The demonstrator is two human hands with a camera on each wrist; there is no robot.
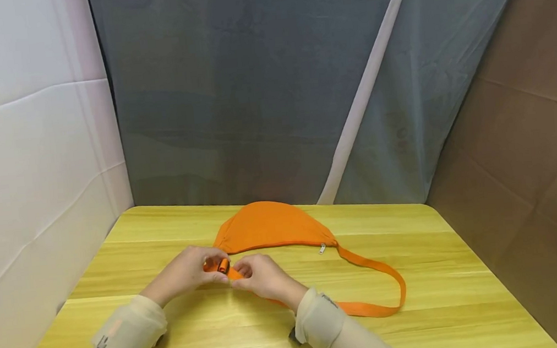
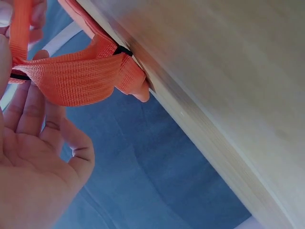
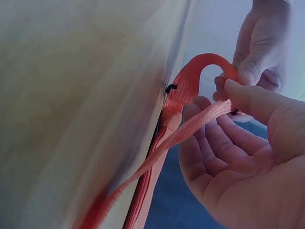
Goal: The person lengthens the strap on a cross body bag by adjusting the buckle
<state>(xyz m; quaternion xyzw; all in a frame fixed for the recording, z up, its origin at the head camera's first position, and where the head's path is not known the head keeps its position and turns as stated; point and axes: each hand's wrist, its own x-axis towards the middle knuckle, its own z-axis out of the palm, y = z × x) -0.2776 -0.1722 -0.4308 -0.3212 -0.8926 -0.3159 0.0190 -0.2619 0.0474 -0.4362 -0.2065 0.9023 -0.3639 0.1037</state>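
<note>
An orange waist bag [image 1: 273,225] lies on the table, its zipper edge toward me and a metal zipper pull [image 1: 322,248] at the right end. From that end its orange strap [image 1: 400,287] loops out and back to my hands. My left hand [image 1: 192,270] grips the strap near its left end, beside a dark slider [image 1: 223,265]. The right hand [image 1: 266,277] pinches the webbing between thumb and fingers, close to the left fingertips. In the left wrist view, the webbing [image 2: 78,78] bows between two black fittings, one of them partly hidden by fingers.
The yellow wood-grain table [image 1: 458,291] has its far edge just behind the bag. A grey curtain [image 1: 231,89] with a pale diagonal strip [image 1: 367,80] hangs at the back. White cloth [image 1: 32,140] stands on the left and brown cloth [image 1: 529,146] on the right.
</note>
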